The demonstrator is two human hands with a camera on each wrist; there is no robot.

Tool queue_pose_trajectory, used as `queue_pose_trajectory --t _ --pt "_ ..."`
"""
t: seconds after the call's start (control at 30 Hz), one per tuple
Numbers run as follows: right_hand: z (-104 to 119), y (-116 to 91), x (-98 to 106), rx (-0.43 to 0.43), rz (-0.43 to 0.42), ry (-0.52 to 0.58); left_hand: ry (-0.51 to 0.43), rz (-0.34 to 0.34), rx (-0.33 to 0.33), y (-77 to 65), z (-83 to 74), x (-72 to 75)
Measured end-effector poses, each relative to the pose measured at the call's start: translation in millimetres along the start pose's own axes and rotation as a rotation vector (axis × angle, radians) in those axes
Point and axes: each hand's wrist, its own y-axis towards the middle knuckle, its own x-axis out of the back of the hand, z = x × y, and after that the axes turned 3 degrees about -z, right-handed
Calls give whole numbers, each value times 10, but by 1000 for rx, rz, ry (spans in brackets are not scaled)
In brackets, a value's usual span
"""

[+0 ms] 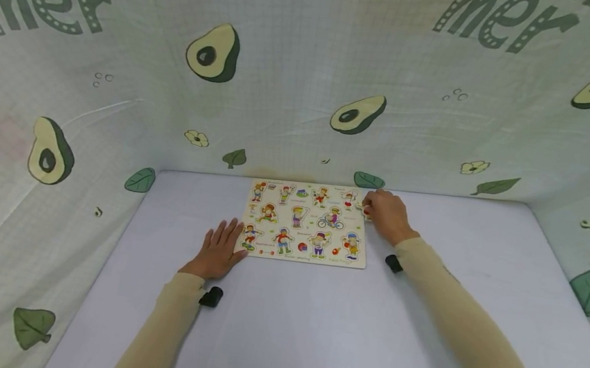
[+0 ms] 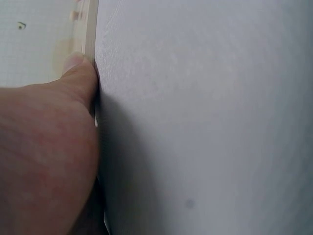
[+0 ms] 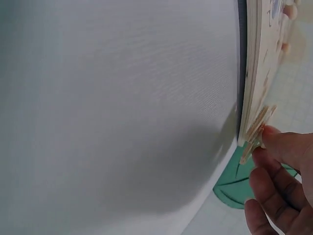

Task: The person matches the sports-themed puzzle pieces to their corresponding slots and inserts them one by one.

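A pale wooden peg puzzle board [image 1: 354,221], printed with cartoon children doing sports, lies on the white table near its back edge. My left hand [image 1: 215,253] rests with spread fingers at the board's lower left corner; in the left wrist view its thumb [image 2: 78,71] lies along the board's edge. At the upper right edge of the board, my right hand [image 1: 387,214] pinches a small flat wooden puzzle piece [image 3: 251,151] between thumb and fingertips. The right wrist view shows that piece tilted at the board's side, its picture mostly hidden by the fingers.
Behind the table [image 1: 304,342] hangs a pale cloth [image 1: 294,47] printed with avocados and leaves, which also runs down both sides. Small black devices sit at both wrists. Several pegs [image 3: 289,11] stand up from the board.
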Motion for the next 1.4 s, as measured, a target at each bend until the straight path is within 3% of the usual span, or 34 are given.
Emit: queue_pose_trajectory --t 0.3,0.9,1.4 --pt "97 198 -100 -11 19 49 2 -14 -15 39 48 -43" --pt "228 397 -146 -12 60 -2 0 -21 -30 56 35 -33" --pt "186 366 -211 -11 48 0 -8 -14 -15 24 39 -25"
